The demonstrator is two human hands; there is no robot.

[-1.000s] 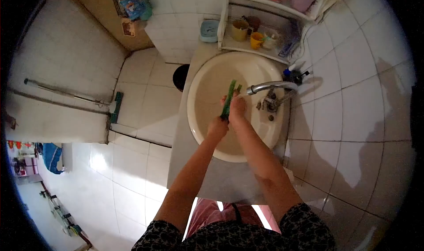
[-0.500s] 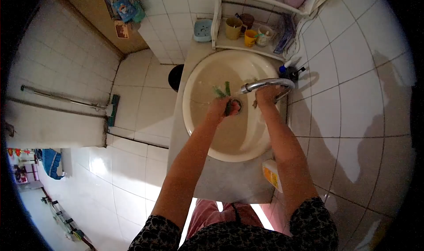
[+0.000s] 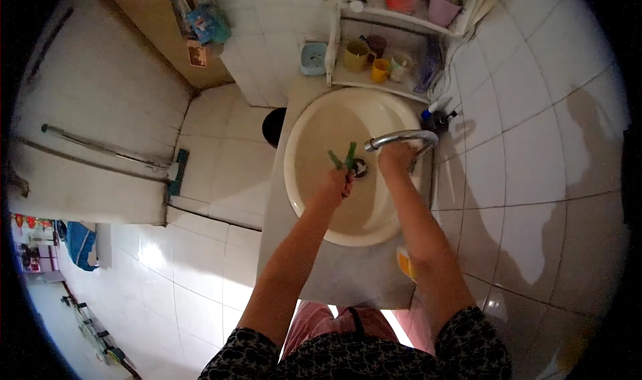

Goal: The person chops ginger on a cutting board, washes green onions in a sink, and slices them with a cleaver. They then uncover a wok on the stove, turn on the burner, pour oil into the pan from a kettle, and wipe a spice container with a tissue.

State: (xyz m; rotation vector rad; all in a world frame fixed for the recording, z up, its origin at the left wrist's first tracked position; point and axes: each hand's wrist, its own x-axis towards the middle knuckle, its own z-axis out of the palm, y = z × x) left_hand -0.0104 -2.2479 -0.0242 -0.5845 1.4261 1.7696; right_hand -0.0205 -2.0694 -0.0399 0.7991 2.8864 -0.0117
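Inside the cream washbasin, my left hand is closed with its fingers curled. Two narrow green strips stick up from it in a V; I cannot make out what kind of thing they are. Just to the right of this hand is the drain. My right hand is at the basin's right side, beneath the curved chrome faucet and close to its base. The faucet partly covers it, and its fingertips are hidden. I cannot tell whether it grips anything.
Behind the basin, a white shelf carries cups, among them a yellow mug. A blue soap dish is to its left. A bottle stands by my right forearm. A black bin is on the floor.
My left hand has drawn back from the drain, bringing the green strips with it. My right hand remains by the faucet. The whole view has shifted slightly.
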